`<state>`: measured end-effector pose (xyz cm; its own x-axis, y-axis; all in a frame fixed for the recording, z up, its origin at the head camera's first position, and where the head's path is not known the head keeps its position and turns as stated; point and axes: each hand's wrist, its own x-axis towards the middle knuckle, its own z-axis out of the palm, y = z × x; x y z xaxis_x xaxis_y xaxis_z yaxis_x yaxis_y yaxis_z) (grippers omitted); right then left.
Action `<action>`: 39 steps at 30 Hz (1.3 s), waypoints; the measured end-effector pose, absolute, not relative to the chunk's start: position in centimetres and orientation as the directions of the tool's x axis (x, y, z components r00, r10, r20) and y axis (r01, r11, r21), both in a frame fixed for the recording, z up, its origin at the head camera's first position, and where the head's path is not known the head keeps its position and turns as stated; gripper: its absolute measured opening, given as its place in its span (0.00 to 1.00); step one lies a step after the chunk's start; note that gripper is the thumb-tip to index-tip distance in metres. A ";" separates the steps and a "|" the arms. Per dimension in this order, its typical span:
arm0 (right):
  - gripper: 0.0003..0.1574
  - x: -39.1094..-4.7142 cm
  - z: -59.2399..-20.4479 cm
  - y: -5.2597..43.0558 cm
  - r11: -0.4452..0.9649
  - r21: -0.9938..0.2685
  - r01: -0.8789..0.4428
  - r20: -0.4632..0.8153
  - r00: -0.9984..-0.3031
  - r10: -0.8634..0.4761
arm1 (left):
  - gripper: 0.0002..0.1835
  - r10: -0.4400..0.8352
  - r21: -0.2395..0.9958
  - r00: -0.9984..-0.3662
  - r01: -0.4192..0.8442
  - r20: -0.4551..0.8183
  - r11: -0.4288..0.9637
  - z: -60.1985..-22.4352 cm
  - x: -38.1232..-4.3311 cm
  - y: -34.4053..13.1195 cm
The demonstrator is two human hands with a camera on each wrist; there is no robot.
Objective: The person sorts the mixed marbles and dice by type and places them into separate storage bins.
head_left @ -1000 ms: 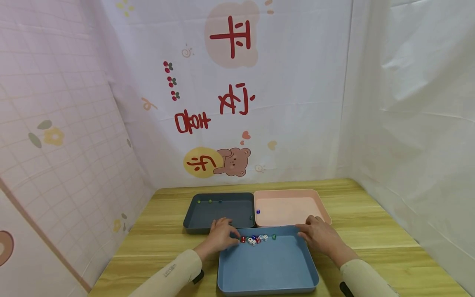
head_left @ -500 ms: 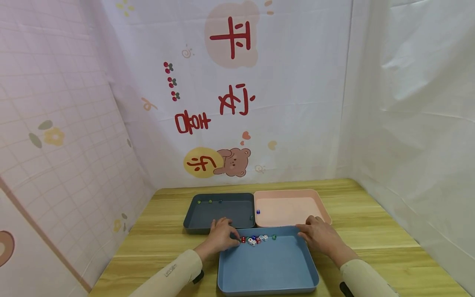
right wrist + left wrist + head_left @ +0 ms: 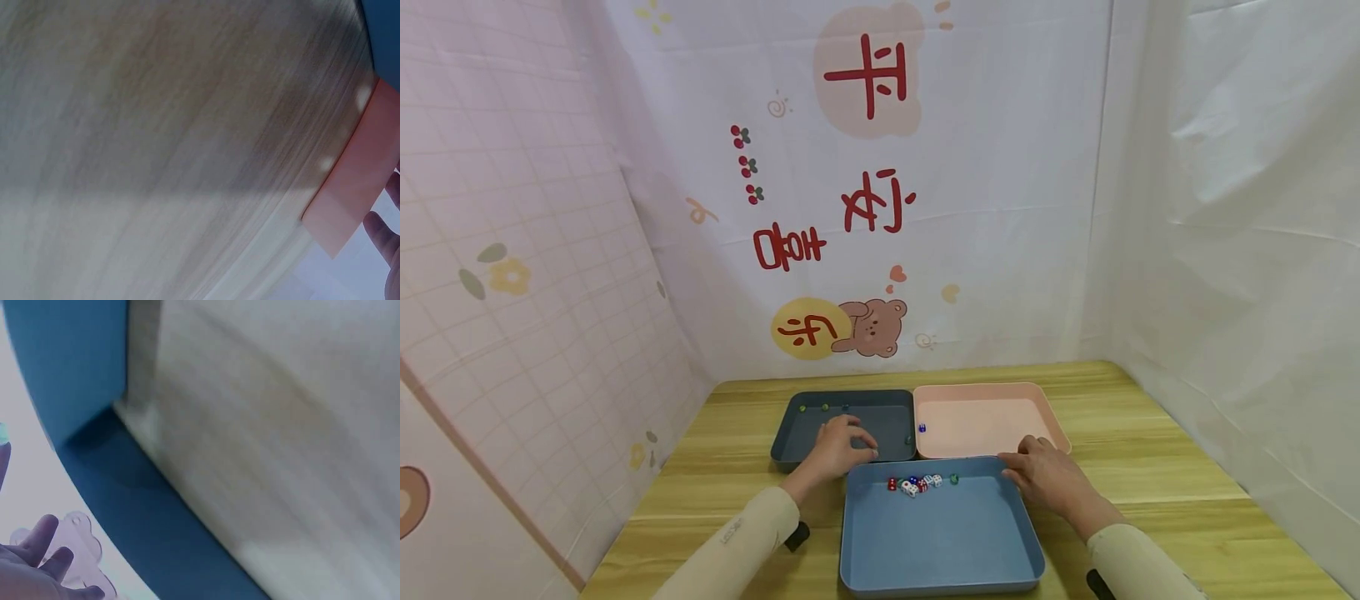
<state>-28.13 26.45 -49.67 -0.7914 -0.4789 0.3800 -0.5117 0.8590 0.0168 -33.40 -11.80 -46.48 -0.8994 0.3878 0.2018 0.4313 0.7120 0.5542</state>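
Observation:
My left hand (image 3: 838, 448) hovers over the near edge of the dark tray (image 3: 781, 450), just left of the blue tray. Its thumb and index finger pinch a small green marble, mostly covered by the fingertips; a pale green bit (image 3: 3, 434) of it shows in the left wrist view. In the blue tray (image 3: 943, 537), a red die (image 3: 892, 483), white dice (image 3: 910, 489), a green marble (image 3: 954, 479) and other small pieces cluster along the far wall. My right hand (image 3: 1048, 477) holds the blue tray's far right corner with thumb and index finger.
Behind, the pink tray (image 3: 985, 421) adjoins the dark one and contains a blue die (image 3: 922, 427). Several small green marbles (image 3: 825, 407) lie in the dark tray. All the trays stand on a wood-grain table (image 3: 1157, 492), with white printed cloth (image 3: 1000, 208) hanging around it.
From the blue tray's far left corner, my left hand has risen and moved away toward the dark tray, taking a green marble along. My right hand keeps its place.

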 end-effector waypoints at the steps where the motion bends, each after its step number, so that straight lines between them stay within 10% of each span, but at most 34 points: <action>1: 0.15 -28.2 -49.7 26.5 0.859 0.019 -0.512 0.383 -0.790 -0.479 | 0.02 0.370 0.568 -0.907 0.416 0.201 0.710 -46.4 -33.7 -12.0; 19: 0.16 -28.2 -49.8 26.6 0.861 0.022 -0.508 0.392 -0.788 -0.475 | 0.06 0.023 0.574 -0.966 0.171 0.256 0.801 -46.4 -38.9 -14.3; 39: 0.14 -28.3 -49.9 26.4 0.859 0.024 -0.511 0.394 -0.785 -0.478 | 0.17 -0.026 0.583 -0.964 0.139 0.265 0.800 -47.0 -39.8 -15.0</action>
